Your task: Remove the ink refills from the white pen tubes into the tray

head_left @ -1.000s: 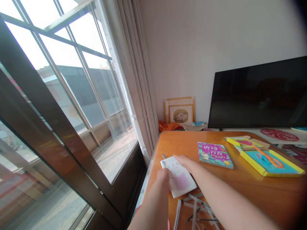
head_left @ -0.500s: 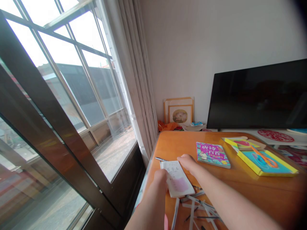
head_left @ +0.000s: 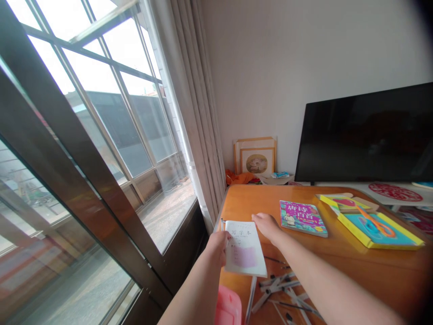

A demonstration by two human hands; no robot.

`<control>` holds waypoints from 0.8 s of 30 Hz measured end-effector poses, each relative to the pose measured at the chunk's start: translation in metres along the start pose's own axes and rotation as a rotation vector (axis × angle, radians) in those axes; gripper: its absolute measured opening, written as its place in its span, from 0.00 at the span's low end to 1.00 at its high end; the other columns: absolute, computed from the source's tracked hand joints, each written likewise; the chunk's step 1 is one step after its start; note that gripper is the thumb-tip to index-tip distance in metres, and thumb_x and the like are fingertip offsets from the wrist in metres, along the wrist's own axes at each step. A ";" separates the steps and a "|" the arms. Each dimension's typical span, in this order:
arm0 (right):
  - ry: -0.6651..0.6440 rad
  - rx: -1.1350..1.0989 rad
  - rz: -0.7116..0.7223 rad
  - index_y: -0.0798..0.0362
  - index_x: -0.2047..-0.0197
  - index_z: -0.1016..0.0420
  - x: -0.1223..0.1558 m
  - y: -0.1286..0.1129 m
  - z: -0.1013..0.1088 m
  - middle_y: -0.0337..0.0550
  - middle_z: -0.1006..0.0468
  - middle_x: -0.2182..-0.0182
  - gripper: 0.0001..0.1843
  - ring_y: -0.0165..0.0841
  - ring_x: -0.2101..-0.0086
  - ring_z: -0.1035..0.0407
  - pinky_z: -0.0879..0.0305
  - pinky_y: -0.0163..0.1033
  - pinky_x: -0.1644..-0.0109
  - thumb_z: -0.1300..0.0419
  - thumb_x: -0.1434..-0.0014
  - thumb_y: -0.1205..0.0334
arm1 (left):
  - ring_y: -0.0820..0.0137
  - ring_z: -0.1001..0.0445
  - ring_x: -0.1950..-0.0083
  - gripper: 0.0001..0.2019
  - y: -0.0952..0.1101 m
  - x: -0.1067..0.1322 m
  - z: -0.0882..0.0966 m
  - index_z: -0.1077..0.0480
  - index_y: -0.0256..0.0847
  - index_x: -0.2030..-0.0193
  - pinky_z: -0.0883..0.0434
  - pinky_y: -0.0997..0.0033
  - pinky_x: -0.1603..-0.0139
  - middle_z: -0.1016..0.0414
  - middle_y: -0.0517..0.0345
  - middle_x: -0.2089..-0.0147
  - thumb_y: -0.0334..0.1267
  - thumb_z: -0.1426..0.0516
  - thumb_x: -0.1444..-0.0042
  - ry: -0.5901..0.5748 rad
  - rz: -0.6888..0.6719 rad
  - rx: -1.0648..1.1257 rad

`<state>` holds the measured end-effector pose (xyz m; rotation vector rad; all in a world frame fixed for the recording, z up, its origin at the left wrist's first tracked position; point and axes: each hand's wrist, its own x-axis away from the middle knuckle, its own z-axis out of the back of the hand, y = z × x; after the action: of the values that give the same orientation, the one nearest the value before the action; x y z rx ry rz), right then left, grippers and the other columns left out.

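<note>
A thin white exercise notebook (head_left: pixel 244 248), with Chinese characters and a pale purple block on its cover, is held between my hands over the near left part of the table. My left hand (head_left: pixel 218 246) is closed on its left edge. My right hand (head_left: pixel 267 227) pinches the upper right corner, its fingertips partly hidden. A pen (head_left: pixel 222 223) shows just beyond my left hand; whether that hand touches it I cannot tell. Below the notebook lie several pens (head_left: pixel 277 284) in a loose heap, and a pink plastic container (head_left: pixel 229 304) sits beside my left forearm.
On the wooden table (head_left: pixel 250 198), a purple picture book (head_left: pixel 302 219) lies right of my right hand. Farther right, a yellow box (head_left: pixel 380 230) holds orange scissors (head_left: pixel 379 223). A television (head_left: pixel 365 140) and framed pictures (head_left: pixel 259 160) stand behind. Windows and a curtain (head_left: pixel 199 113) border the left.
The notebook has shifted left and turned straighter, its cover now facing me more. My left hand has moved left with it. More of the pens and the pink container shows.
</note>
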<state>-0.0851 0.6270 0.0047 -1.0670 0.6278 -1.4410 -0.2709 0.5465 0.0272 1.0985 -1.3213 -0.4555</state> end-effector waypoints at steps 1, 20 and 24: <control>-0.035 -0.050 0.021 0.55 0.48 0.26 0.007 -0.006 0.000 0.45 0.22 0.53 0.18 0.36 0.58 0.25 0.26 0.44 0.55 0.42 0.32 0.50 | 0.60 0.21 0.60 0.12 0.006 0.007 0.002 0.27 0.34 0.52 0.23 0.61 0.61 0.22 0.48 0.59 0.35 0.39 0.42 -0.014 -0.003 0.005; -0.591 -0.191 0.092 0.49 0.51 0.25 0.327 -0.050 -0.024 0.34 0.29 0.78 0.23 0.28 0.79 0.35 0.43 0.30 0.79 0.45 0.37 0.40 | 0.69 0.30 0.70 0.03 0.013 0.317 0.150 0.32 0.42 0.69 0.36 0.73 0.69 0.29 0.60 0.72 0.32 0.41 0.50 -0.105 -0.246 -0.308; -0.659 -0.102 0.129 0.47 0.42 0.28 0.390 -0.030 -0.070 0.38 0.24 0.71 0.27 0.31 0.76 0.32 0.38 0.33 0.75 0.46 0.38 0.41 | 0.67 0.31 0.67 0.05 -0.044 0.371 0.203 0.33 0.43 0.70 0.34 0.71 0.65 0.30 0.60 0.70 0.36 0.40 0.52 0.011 -0.195 -0.239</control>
<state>-0.1238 0.2432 0.0980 -1.4581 0.2841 -0.8720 -0.3492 0.1513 0.1641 1.0308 -1.1219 -0.7312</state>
